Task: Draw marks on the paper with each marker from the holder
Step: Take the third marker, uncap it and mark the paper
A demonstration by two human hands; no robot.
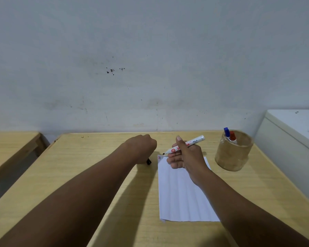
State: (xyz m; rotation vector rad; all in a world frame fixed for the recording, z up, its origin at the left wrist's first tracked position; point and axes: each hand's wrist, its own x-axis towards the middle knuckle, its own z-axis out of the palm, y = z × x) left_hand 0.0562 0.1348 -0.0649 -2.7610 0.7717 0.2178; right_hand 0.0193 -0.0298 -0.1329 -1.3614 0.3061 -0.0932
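A white sheet of paper (180, 193) lies on the wooden table (89, 168), with small red and dark marks at its top left corner. My right hand (185, 157) holds an uncapped white marker (194, 141) with a black tip, the tip just above that corner. My left hand (143, 147) rests fisted on the table to the left of the paper, closed on a black cap (149, 161) that pokes out below it. A round brown holder (234, 150) at the right contains a blue-capped marker (227, 132) and a red-capped marker (232, 136).
A white cabinet or box (292, 132) stands right of the table, close behind the holder. A second wooden table (9, 145) sits at the left across a narrow gap. A grey wall runs along the table's far edge.
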